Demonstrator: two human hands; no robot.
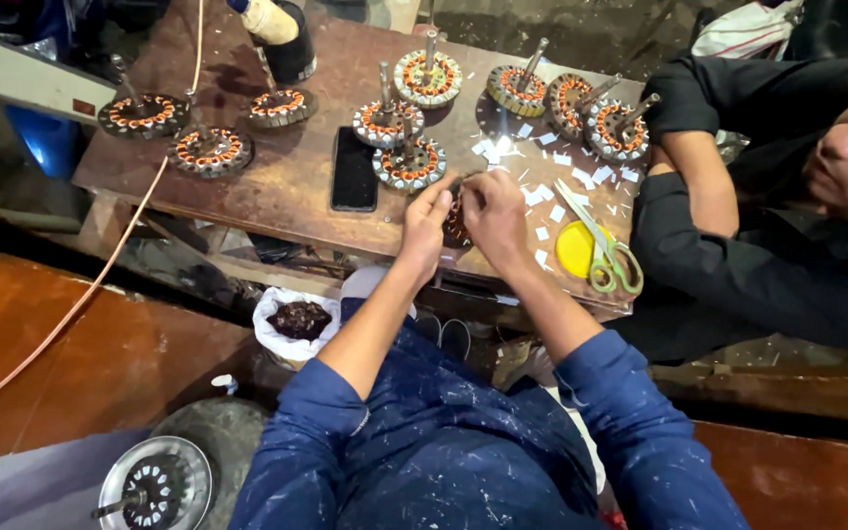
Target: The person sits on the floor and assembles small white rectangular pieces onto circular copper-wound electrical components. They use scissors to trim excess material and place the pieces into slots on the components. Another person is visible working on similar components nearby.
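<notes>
My left hand [426, 224] and my right hand [496, 218] meet at the near edge of a worn brown workbench [287, 186], both gripping a round motor stator with copper windings [456, 221], mostly hidden between my fingers. Just beyond my hands lies another wound stator on a shaft [409, 163]. Small white paper slips [542, 191] are scattered to the right of my hands. Both my sleeves are blue and paint-flecked.
Several wound stators [211, 150] stand along the bench. A black phone [354, 169] lies left of my hands; scissors [606, 250] rest on a yellow lid [575, 248] to the right. Another person in black [738, 236] leans on the bench's right end. A copper wire [100, 280] trails left.
</notes>
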